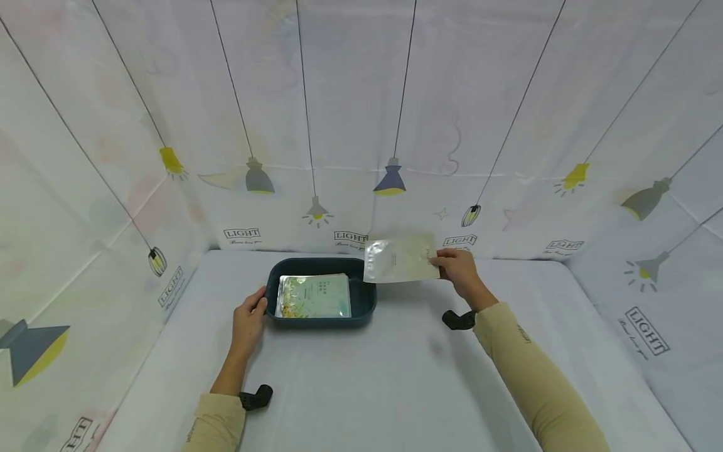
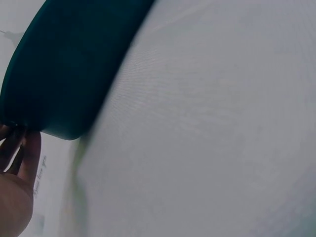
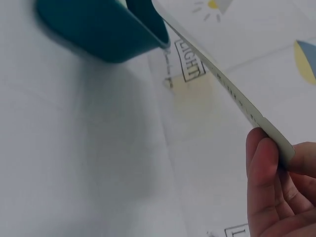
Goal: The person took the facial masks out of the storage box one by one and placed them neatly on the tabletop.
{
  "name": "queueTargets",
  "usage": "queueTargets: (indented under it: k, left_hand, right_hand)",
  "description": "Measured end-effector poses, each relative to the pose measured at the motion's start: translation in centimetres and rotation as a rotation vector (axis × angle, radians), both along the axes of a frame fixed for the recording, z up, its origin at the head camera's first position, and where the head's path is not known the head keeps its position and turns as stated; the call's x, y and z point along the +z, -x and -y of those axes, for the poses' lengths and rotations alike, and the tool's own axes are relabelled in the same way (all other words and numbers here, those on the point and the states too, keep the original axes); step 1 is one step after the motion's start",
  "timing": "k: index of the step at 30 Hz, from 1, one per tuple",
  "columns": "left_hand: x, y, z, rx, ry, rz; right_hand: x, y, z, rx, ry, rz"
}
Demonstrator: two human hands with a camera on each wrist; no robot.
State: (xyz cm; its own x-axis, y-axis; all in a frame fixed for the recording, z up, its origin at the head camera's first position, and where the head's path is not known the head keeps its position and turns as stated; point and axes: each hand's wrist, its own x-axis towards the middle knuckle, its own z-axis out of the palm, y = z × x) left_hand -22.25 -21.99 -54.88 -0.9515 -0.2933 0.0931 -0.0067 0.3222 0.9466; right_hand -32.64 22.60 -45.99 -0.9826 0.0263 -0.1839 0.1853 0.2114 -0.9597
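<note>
A dark teal plastic bin stands on the table. Inside it, toward the left, lies a flat green printed sachet, apparently on top of others. My left hand is at the bin's left end, its fingertips touching the outer wall near the rim; the left wrist view shows this hand low at the left edge. A flat pale, shiny sachet is raised above the bin's right end. My right hand pinches its right edge between thumb and fingers, and the right wrist view shows the sachet nearly edge-on.
White cloth covers the table. Behind and at both sides hangs a pale curtain printed with lamps and LIGHT labels. A black wrist mount sits at the left wrist, another black mount at the right.
</note>
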Motion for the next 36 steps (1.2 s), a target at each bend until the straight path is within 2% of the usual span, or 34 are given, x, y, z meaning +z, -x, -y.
queueTargets:
  k: [7,14,19,26,36]
  left_hand:
    - [-0.1,-0.1,0.3,0.010,0.010,-0.005]
    - [-0.4,0.1,0.4,-0.001,-0.041,0.005]
    - [-0.5,0.1,0.2,-0.001,-0.044,0.014]
    - [-0.4,0.2,-0.2,0.005,-0.025,-0.013]
    - [0.0,0.1,0.1,0.005,-0.039,0.003]
  right_hand:
    - [-1.0,0.2,-1.4,-0.017,0.005,0.021]
    - [-2.4,0.5,-2.6,-0.046,0.020,0.035]
    - [-3.5,0.5,-3.1,-0.050,0.010,0.077]
    - [-5.0,0.5,-3.5,-0.056,-0.009,0.128]
    - [-6.4,0.9,-3.0,-0.063,-0.016,0.173]
